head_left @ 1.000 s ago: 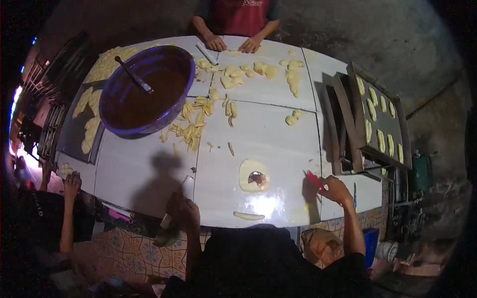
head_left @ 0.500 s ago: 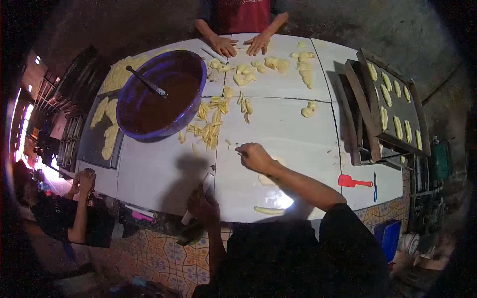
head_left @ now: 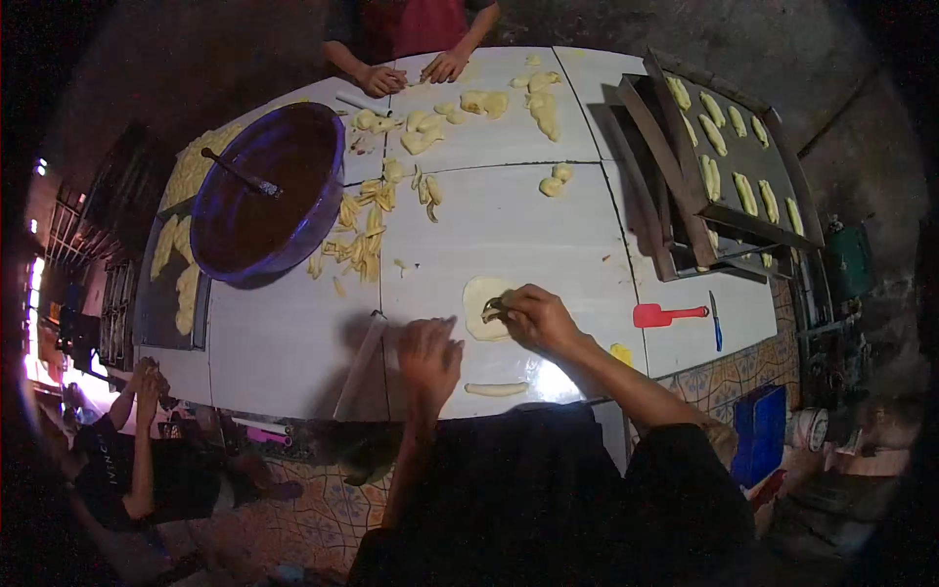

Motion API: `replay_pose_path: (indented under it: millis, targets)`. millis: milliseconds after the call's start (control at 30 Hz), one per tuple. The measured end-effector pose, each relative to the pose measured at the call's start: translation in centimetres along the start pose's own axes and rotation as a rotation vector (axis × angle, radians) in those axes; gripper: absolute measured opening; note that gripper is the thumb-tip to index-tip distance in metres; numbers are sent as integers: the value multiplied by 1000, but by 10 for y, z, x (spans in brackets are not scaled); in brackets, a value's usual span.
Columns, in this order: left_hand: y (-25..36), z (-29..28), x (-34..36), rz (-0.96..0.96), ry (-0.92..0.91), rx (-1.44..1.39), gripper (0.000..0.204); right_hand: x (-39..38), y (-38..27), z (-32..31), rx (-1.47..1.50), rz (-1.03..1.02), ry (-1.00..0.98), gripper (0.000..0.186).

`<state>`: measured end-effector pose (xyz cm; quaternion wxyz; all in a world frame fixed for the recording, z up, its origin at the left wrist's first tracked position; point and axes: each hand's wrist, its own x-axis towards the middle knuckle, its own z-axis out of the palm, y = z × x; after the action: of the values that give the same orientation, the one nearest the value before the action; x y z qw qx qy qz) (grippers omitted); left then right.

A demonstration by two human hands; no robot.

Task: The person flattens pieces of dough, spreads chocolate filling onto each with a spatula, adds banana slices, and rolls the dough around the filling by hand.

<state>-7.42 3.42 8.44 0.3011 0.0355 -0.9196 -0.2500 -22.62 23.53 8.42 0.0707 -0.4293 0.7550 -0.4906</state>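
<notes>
My right hand [head_left: 536, 318] rests on a flat round of pale dough [head_left: 481, 298] near the front of the white table [head_left: 509, 225], its fingers closed on a small dark piece of filling at the round's middle. My left hand [head_left: 428, 354] lies just left of it, palm down on the table, fingers apart, holding nothing. A rolled dough stick [head_left: 496, 389] lies in front of both hands by the table edge.
A big purple bowl [head_left: 266, 191] of brown filling with a spoon stands at the left, cut dough pieces [head_left: 364, 230] beside it. A red spatula [head_left: 665, 314] and blue knife [head_left: 716, 320] lie right. Trays of shaped dough [head_left: 729, 161] stand far right. Another person's hands [head_left: 411, 70] work opposite.
My right hand came back from the pile near the bowl and settled on the dough round. My left hand rose from below the table edge onto the table.
</notes>
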Motion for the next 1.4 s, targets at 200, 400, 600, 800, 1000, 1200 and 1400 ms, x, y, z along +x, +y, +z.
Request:
replay_pose_path:
  millis: [200, 400, 600, 800, 1000, 1200, 1400]
  targets:
    - [-5, 63, -8, 84, -156, 32, 19, -29, 18, 31, -162, -103, 70, 13]
    - [3, 82, 36, -241, 74, -214, 12, 12, 24, 25, 24, 195, 193, 17]
    - [15, 60, 33, 67, -157, 139, 44, -6, 20, 13, -307, -68, 94, 36]
    - [-29, 79, 23, 104, -308, 128, 35, -2, 22, 33, -246, -21, 25, 28]
    - [6, 74, 19, -7, -227, 262, 38, -13, 5, 21, -437, 109, 121, 44]
    - [-32, 118, 75, -154, -313, 395, 67, 50, 34, 49, -707, 301, 124, 61]
    - [-62, 123, 130, -256, -171, -29, 63, 101, 70, 10, -184, 221, 271, 46]
